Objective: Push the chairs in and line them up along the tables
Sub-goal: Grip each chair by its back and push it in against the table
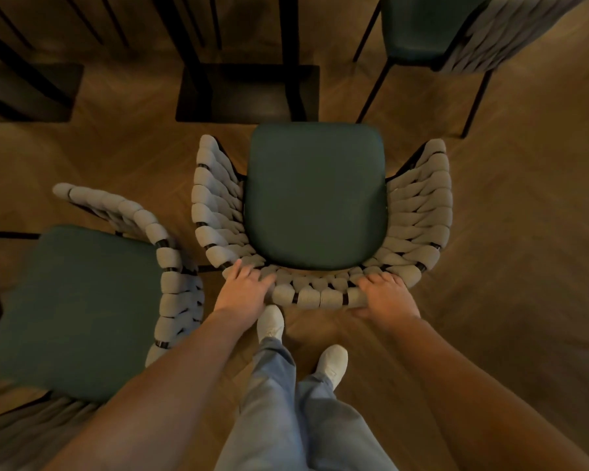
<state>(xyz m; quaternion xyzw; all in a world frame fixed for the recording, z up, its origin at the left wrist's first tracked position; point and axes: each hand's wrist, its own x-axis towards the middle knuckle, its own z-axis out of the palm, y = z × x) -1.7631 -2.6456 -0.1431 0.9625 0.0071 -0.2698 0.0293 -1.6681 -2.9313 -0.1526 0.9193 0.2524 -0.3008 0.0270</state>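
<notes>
Three chairs: both hands, left [244, 289] and right [386, 298], grip the middle chair's [315, 195] woven back.

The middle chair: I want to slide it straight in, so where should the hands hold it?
Grip the middle chair by the top of its woven back, from behind, one hand at each side of the curve as the left hand and right hand are.

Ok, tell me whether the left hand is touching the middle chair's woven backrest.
Touching. The head view shows the left hand lying on the woven backrest rim, fingers over the weave, no gap.
</notes>
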